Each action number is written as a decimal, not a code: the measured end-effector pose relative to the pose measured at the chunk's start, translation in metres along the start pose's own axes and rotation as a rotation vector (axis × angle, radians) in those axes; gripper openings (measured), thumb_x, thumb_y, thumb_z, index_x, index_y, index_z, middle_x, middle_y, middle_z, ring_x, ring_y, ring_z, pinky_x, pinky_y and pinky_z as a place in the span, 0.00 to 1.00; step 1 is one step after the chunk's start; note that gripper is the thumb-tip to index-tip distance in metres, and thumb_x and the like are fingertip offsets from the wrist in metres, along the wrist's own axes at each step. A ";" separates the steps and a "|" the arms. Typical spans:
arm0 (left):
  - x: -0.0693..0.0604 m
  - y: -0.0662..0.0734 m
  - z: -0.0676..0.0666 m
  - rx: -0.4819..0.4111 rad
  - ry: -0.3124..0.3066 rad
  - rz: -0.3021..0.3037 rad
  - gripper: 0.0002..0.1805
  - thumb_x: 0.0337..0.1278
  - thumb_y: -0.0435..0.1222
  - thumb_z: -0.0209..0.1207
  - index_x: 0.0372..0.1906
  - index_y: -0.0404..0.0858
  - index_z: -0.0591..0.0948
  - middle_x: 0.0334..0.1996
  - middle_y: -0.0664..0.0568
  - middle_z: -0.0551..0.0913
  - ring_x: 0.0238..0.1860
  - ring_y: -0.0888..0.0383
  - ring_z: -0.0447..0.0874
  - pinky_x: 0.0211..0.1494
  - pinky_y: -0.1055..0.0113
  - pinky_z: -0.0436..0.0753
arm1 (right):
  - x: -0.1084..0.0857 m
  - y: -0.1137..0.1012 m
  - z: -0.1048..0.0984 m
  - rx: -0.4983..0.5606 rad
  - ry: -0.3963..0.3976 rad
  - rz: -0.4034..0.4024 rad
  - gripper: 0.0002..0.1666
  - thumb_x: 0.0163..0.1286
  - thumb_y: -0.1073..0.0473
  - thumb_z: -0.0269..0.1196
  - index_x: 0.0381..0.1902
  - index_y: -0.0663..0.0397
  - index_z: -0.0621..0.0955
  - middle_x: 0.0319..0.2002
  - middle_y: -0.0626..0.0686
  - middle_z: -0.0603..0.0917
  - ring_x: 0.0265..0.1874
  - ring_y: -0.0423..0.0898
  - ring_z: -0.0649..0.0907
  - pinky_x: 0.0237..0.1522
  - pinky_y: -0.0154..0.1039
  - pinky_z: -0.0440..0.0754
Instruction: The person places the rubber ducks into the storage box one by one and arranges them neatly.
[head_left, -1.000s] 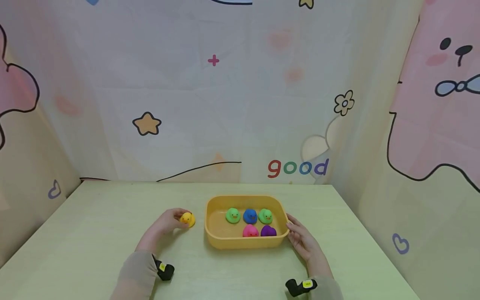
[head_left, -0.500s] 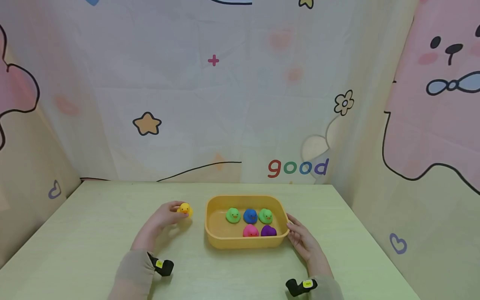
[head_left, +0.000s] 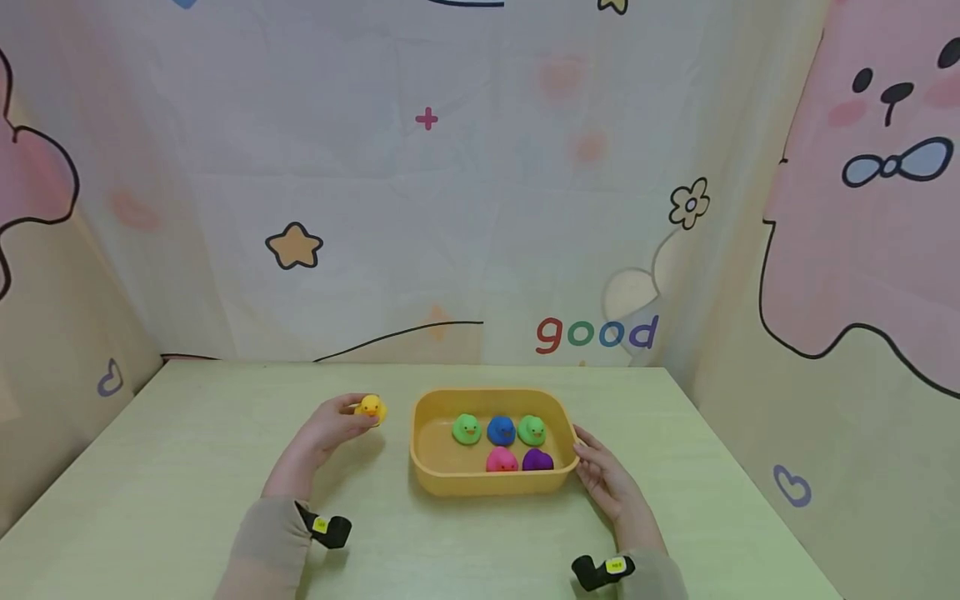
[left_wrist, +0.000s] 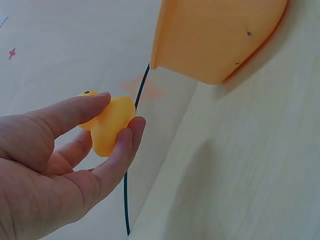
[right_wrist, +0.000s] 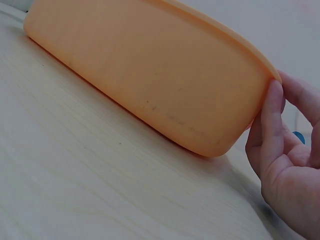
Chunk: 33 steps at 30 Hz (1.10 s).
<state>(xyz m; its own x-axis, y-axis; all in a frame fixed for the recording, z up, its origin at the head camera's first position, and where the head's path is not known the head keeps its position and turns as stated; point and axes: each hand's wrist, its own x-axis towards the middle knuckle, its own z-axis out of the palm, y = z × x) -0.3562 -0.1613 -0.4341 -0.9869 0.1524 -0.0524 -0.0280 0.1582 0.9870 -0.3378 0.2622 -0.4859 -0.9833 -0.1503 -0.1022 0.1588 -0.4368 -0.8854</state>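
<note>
A yellow rubber duck [head_left: 370, 407] is pinched between the thumb and fingers of my left hand [head_left: 336, 427], raised above the table at the left of a yellow plastic tub [head_left: 465, 485]. In the left wrist view the thumb lies on one side of the duck [left_wrist: 106, 129] and fingertips on the other. Inside the tub sit two green ducks [head_left: 467, 429], a blue duck [head_left: 501, 431], a pink duck [head_left: 502, 459] and a purple duck [head_left: 537, 460]; the front wall partly hides the last two. My right hand [head_left: 606, 477] grips the tub's right end at its rim.
The pale table [head_left: 480, 550] extends on both sides of the tub. A printed cloth backdrop [head_left: 360, 192] rises behind it and at both sides. A black wrist camera [head_left: 330, 531] is strapped at the left sleeve, another black camera [head_left: 600, 573] at the right.
My left hand has lifted the yellow duck up and slightly leftward; the duck's face has turned more toward the head camera. The right hand and the tub have stayed in place.
</note>
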 end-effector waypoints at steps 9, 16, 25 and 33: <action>0.001 -0.005 0.002 -0.035 -0.001 -0.007 0.31 0.60 0.24 0.58 0.67 0.20 0.62 0.56 0.32 0.75 0.41 0.64 0.80 0.52 0.72 0.82 | -0.001 0.000 0.001 0.004 0.021 0.005 0.17 0.75 0.70 0.47 0.51 0.44 0.75 0.44 0.47 0.79 0.31 0.32 0.81 0.37 0.20 0.80; 0.002 -0.003 0.001 -0.078 -0.002 -0.013 0.33 0.63 0.25 0.57 0.71 0.24 0.60 0.61 0.30 0.70 0.45 0.63 0.80 0.57 0.68 0.81 | 0.000 -0.001 0.003 0.003 0.049 0.031 0.18 0.75 0.69 0.48 0.58 0.47 0.70 0.44 0.46 0.79 0.33 0.32 0.80 0.37 0.20 0.80; 0.004 -0.002 0.004 -0.138 -0.007 -0.007 0.34 0.63 0.25 0.57 0.71 0.22 0.58 0.56 0.36 0.74 0.43 0.64 0.82 0.61 0.63 0.79 | 0.003 0.002 0.000 -0.002 0.043 0.008 0.17 0.75 0.70 0.48 0.52 0.44 0.74 0.43 0.46 0.79 0.32 0.32 0.81 0.38 0.20 0.80; 0.013 0.004 0.013 -0.132 -0.045 0.009 0.34 0.64 0.26 0.56 0.71 0.22 0.57 0.60 0.32 0.71 0.46 0.63 0.81 0.64 0.61 0.77 | 0.003 0.003 -0.001 -0.001 0.044 0.001 0.17 0.74 0.69 0.49 0.53 0.44 0.75 0.45 0.46 0.79 0.34 0.32 0.81 0.39 0.20 0.80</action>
<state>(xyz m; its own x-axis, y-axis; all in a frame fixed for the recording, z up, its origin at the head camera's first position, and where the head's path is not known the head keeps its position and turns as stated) -0.3667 -0.1456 -0.4329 -0.9791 0.1977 -0.0474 -0.0428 0.0275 0.9987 -0.3402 0.2616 -0.4898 -0.9861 -0.1117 -0.1227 0.1596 -0.4359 -0.8857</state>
